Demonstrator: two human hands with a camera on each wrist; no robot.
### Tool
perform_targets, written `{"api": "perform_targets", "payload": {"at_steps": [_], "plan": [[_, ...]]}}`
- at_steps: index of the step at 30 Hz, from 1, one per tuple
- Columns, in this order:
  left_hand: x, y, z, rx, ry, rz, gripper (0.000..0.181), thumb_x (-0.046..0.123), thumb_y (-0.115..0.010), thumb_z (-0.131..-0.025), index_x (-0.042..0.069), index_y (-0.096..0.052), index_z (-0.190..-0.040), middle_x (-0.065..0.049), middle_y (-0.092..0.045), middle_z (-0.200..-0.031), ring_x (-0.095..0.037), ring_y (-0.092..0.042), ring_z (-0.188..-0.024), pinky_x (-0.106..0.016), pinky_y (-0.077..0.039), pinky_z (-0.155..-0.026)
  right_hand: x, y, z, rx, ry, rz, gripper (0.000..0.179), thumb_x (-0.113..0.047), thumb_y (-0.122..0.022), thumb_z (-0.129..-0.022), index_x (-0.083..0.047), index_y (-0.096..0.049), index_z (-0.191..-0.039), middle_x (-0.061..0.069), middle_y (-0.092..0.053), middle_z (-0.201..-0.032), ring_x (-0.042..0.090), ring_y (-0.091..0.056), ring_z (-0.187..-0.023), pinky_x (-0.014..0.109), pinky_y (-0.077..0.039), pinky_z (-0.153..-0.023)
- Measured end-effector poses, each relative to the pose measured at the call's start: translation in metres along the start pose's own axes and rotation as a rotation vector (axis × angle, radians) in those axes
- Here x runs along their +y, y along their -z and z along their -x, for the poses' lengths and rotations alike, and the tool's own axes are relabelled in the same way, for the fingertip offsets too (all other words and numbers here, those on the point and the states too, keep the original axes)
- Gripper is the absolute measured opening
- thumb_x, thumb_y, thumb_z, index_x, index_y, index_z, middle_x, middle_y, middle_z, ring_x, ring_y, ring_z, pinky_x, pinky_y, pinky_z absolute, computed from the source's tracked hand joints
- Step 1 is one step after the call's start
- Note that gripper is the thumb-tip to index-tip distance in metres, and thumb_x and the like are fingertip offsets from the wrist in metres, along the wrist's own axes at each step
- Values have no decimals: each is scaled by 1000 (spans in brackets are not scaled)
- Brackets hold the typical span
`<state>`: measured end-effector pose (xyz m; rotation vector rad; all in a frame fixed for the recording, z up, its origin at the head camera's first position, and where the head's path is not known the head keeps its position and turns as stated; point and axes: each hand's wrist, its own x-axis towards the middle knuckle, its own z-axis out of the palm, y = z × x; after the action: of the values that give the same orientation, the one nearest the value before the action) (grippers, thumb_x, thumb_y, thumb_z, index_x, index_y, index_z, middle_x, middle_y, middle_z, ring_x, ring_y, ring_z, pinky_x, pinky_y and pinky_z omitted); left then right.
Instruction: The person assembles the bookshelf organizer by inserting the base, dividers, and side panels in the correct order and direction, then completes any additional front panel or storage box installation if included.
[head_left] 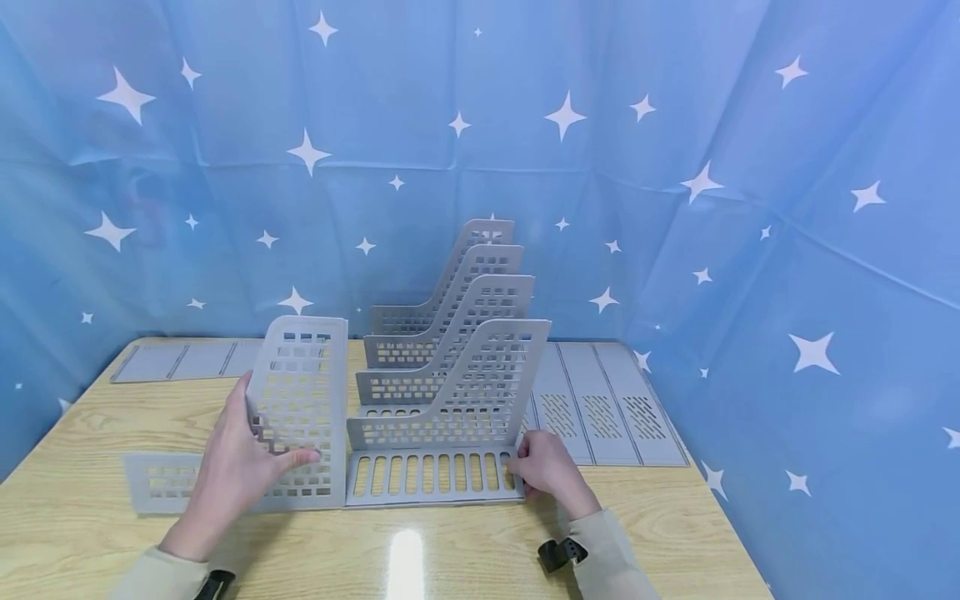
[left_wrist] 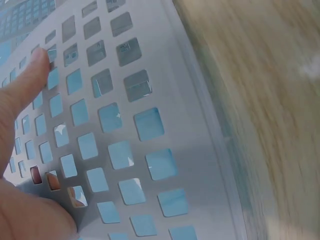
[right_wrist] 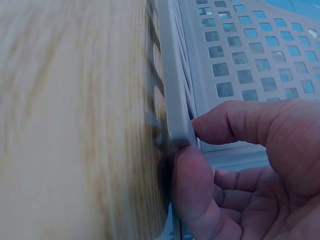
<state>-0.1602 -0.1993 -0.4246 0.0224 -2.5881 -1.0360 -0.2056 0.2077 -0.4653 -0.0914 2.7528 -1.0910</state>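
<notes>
Dividers point(head_left: 457, 400) upright on slotted base point(head_left: 435, 500); flat panels point(head_left: 585, 371), curtain point(head_left: 712, 250) behind.

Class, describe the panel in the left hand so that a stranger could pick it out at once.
Start at the wooden table before the blue star-patterned curtain, where four grey perforated dividers stand one behind another. In the head view, look just left of them for a grey perforated panel. It alone stands outside that row, with the left hand gripping it.

slvs point(head_left: 611, 560) lt beige | l wrist band point(head_left: 215, 586) blk | r wrist band point(head_left: 575, 550) blk
</notes>
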Motion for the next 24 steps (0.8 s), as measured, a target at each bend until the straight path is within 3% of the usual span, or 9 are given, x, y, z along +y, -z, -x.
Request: {"api": "perform_targets", "payload": {"at_steps": [7, 13, 14, 17, 20, 21, 24], "plan": [[1, -1, 4, 41, -17, 26, 147, 35, -105, -50, 3, -16, -163, -24, -57, -120, -41, -59, -102, -61, -50, -80, 0, 1, 1, 5, 11, 12, 28, -8, -74, -90, -6, -53, -72, 6, -54, -61, 17, -59, -44, 32, -52, -42], [3, -4, 16, 83, -22, 58, 136, 26, -105, -51, -2, -26, -157, -28, -55, -124, -46, -56, -108, -66, -47, -87, 0, 0, 2, 3, 9, 16, 24, -5, -73, -89, -5, -54, -74, 7, -55, -63, 17, -59, -45, 32, -52, -42], [3, -4, 19, 85, -23, 65, 132, 26, -105, -52, -4, -28, -155, -27, -55, -122, -45, -57, -107, -64, -48, -87, 0, 1, 3, 5, 12, 18, 23, -5, -72, -88, -5, -54, -74, 7, -55, -63, 17, -59, -45, 32, -52, -43], [0, -1, 25, 80, -36, 62, 109, 27, -102, -60, -5, -40, -144, -20, -61, -110, -30, -61, -95, -42, -54, -83, 0, 2, 4, 2, 21, 24, 22, -5, -72, -89, -5, -55, -74, 6, -56, -63, 16, -59, -47, 31, -52, -43], [-7, 4, 29, 70, -77, 109, 77, 21, -98, -69, 1, -53, -128, -9, -68, -96, -11, -62, -78, -21, -50, -67, -2, 5, 7, -5, 31, 25, 19, -3, -70, -89, -5, -58, -74, 5, -58, -63, 15, -59, -49, 31, -54, -44], [-9, 5, 30, 70, -98, 123, 64, 18, -96, -72, 4, -57, -121, -5, -70, -90, -5, -59, -72, -17, -47, -60, -2, 6, 8, -11, 33, 19, 18, -3, -70, -89, -4, -59, -74, 5, -58, -64, 15, -59, -49, 32, -54, -45], [-13, 4, 30, 55, -188, 244, 46, 0, -92, -73, 6, -66, -111, 1, -75, -83, 1, -64, -65, -16, -50, -55, -3, 8, 9, -29, 40, -4, 15, -2, -68, -89, -3, -62, -75, 6, -60, -65, 15, -61, -51, 33, -57, -47]]}}
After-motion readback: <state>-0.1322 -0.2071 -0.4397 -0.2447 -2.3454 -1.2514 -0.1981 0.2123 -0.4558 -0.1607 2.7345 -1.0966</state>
